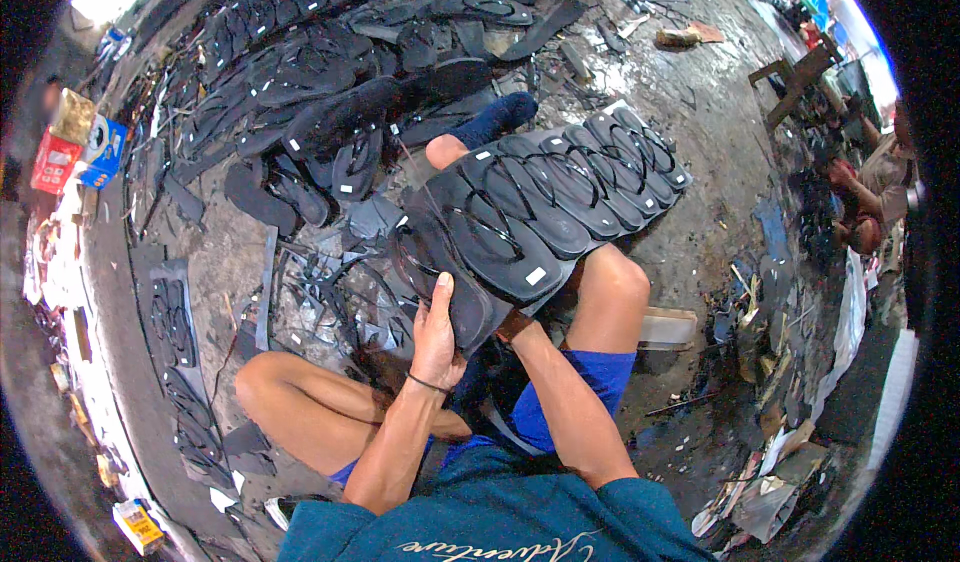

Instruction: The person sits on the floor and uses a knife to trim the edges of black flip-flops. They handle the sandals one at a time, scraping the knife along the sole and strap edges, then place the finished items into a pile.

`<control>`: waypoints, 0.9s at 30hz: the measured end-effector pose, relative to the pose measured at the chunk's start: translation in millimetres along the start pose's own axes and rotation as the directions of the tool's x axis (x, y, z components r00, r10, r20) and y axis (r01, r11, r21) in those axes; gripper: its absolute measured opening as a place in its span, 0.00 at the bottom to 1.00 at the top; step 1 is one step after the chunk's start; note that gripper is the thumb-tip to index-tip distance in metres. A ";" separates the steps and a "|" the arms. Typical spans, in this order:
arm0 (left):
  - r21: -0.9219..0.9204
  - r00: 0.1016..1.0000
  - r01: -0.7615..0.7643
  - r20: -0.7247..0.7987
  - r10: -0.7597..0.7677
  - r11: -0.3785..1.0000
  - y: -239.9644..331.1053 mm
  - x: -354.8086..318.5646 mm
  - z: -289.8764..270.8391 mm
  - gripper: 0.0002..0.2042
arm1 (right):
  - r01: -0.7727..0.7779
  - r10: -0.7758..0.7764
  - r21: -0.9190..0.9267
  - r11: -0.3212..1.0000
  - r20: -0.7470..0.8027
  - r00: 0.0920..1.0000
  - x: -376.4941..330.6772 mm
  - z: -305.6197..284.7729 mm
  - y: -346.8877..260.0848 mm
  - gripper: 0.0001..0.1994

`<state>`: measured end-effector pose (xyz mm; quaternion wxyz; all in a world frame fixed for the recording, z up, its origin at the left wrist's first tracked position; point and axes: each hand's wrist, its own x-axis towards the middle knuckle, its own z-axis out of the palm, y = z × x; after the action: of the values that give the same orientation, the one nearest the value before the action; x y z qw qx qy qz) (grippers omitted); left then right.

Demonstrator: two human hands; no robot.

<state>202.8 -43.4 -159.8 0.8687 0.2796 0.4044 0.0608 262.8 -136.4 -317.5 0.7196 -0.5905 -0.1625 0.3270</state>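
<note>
A long dark sheet carrying a row of several black flip-flops [560, 202] stretches from my lap up to the right, resting over my raised right leg. White labels mark the heels. My left hand [437, 340] is closed on the nearest flip-flop [455, 287] at the sheet's left end, thumb on top and fingers underneath. The strap of that flip-flop stands up just beyond the thumb. My right hand [514, 326] reaches beneath the sheet's lower edge; its fingers are hidden there.
Black flip-flops and offcuts [310, 72] lie heaped on the floor ahead and left. Rubber scraps [320, 272] litter the ground before me. A wooden stool [795, 82] stands far right, near another person [880, 182]. Red and blue boxes [95, 152] sit at left.
</note>
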 end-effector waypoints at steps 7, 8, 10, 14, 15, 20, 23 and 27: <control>0.004 0.998 0.037 0.040 -0.038 0.999 15.0 -36.7 -23.3 0.16 | -0.003 0.002 -0.044 0.999 -0.029 1.000 46.1 16.2 -34.8 0.19; 0.022 1.000 -0.007 0.003 0.007 1.000 18.1 -47.3 -31.8 0.16 | 0.004 -0.009 -0.112 0.994 -0.043 0.999 52.4 26.4 -40.5 0.19; 0.085 0.987 -0.111 -0.104 0.120 0.990 25.9 -80.5 -36.6 0.17 | 0.011 -0.049 -0.377 0.926 -0.092 0.995 55.5 59.3 -55.8 0.19; 0.133 0.933 -0.298 -0.166 0.318 0.945 40.4 -127.1 -84.9 0.16 | -0.028 0.020 -0.441 0.897 -0.024 1.000 -27.0 97.8 -139.6 0.15; 0.170 0.933 -0.310 -0.134 0.334 0.936 40.7 -137.3 -101.7 0.15 | -0.046 0.074 -0.410 0.911 0.054 0.996 -58.4 92.7 -153.8 0.15; 0.116 0.898 -0.322 -0.278 0.342 0.940 21.2 -179.9 -134.3 0.11 | -0.002 0.198 -0.540 0.842 0.306 0.931 -189.5 64.1 -204.9 0.15; 0.238 0.887 -0.365 -0.204 0.414 0.900 -3.6 -190.7 -166.4 0.11 | 0.040 0.167 -0.498 0.866 0.365 0.916 -218.5 63.2 -207.8 0.16; 0.253 0.881 -0.383 -0.188 0.434 0.888 -5.2 -204.4 -142.8 0.13 | 0.128 0.059 -0.576 0.807 0.296 0.953 -226.8 76.8 -200.2 0.17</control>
<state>-39.1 -53.2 -99.7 0.7466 0.4388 0.4419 0.2340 104.7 -247.3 -72.3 0.4738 -0.7246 -0.3737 0.3328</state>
